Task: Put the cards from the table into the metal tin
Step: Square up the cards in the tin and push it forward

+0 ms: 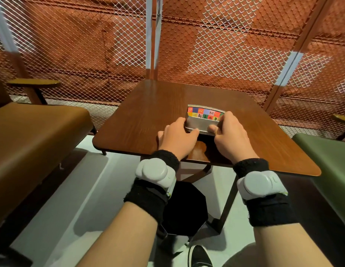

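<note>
Between your hands, over the table (148,112), the tin (202,125) lies with its long axis running left to right and its silver near wall facing you. Your left hand (177,136) grips its left end, thumb along the lower near edge. Your right hand (231,135) grips the right end, thumb on the near wall. The cards (203,112) sit inside, their chequered face showing above that wall.

silver metal tin (201,125) tilted on table, colourful patterned cards (204,112) inside
</note>
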`<state>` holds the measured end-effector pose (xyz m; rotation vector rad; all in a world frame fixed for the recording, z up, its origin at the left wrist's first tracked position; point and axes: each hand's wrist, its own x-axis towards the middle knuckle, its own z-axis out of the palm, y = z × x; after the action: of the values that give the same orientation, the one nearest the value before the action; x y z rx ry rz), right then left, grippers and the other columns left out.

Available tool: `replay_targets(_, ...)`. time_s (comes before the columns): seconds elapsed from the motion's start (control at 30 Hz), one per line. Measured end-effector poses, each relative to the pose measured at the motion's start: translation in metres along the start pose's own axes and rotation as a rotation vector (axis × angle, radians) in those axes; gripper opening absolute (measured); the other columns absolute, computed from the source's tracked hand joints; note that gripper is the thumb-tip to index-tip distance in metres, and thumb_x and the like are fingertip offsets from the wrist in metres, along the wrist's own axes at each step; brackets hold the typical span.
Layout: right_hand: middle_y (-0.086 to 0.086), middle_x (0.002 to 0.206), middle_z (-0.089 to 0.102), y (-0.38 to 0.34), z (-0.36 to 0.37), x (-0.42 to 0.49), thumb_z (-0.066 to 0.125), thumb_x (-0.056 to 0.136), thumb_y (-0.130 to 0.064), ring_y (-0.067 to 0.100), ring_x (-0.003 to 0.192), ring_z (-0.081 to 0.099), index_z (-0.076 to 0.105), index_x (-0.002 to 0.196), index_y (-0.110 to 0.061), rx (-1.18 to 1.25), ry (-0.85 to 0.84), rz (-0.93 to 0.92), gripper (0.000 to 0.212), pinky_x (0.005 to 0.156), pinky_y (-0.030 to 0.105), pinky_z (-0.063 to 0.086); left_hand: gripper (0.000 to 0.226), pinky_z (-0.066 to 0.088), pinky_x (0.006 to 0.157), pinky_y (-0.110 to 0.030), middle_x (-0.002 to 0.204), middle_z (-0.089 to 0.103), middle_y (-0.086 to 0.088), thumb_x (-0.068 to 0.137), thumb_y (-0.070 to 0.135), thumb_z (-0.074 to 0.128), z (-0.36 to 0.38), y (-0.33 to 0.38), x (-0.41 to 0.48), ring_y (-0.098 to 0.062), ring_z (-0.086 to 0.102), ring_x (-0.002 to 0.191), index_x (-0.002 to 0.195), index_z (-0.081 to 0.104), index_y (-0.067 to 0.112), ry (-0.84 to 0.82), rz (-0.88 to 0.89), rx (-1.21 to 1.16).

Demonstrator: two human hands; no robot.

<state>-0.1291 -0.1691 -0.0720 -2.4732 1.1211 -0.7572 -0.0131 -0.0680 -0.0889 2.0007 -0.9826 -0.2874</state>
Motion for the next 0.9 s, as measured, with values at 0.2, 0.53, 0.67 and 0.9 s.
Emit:
replay_targets(0.2,0.013,0.118,0.047,0.009,0.031,0.014,0.051,0.098,-0.033,0.033,0.099,0.056,0.043,0.109,-0.016,-0.228,-0.108,-0.107,0.022,0.086,0.053,0.052,0.037,0.032,0.104,-0.046,0.12,0.061,0.002,0.092,0.043,0.054,0.003,-0.005,0.005,-0.023,0.051,0.117,0.125,0.054,0.024,0.055,0.028,0.293)
replay_targets(0.53,0.014,0.139,0.036,0.023,0.037,0.058,0.04,0.094,-0.06,0.042,0.105,0.061,0.02,0.14,-0.034,-0.31,-0.148,-0.074,0.056,0.095,0.054,0.049,0.049,0.025,0.111,-0.052,0.141,0.051,-0.005,0.096,0.048,0.037,0.019,0.004,0.007,-0.027,0.041,0.132,0.132,0.053,0.02,-0.004,0.084,0.579)
replay_targets(0.67,0.017,0.151,0.028,0.026,0.042,0.077,0.037,0.095,-0.061,0.043,0.113,0.058,0.011,0.149,-0.041,-0.368,-0.145,-0.039,0.063,0.097,0.051,0.049,0.05,0.02,0.113,-0.054,0.148,0.045,-0.007,0.098,0.049,0.034,0.019,0.005,0.005,-0.029,0.035,0.138,0.137,0.05,0.021,-0.027,0.104,0.611)
replay_targets(0.9,0.018,0.161,0.011,0.029,0.044,0.101,0.036,0.096,-0.059,0.045,0.119,0.055,0.009,0.15,-0.049,-0.392,-0.146,-0.005,0.061,0.1,0.047,0.046,0.049,0.018,0.114,-0.056,0.149,0.043,-0.009,0.099,0.048,0.034,0.021,0.008,0.003,-0.031,0.033,0.139,0.136,0.05,0.02,-0.032,0.11,0.605)
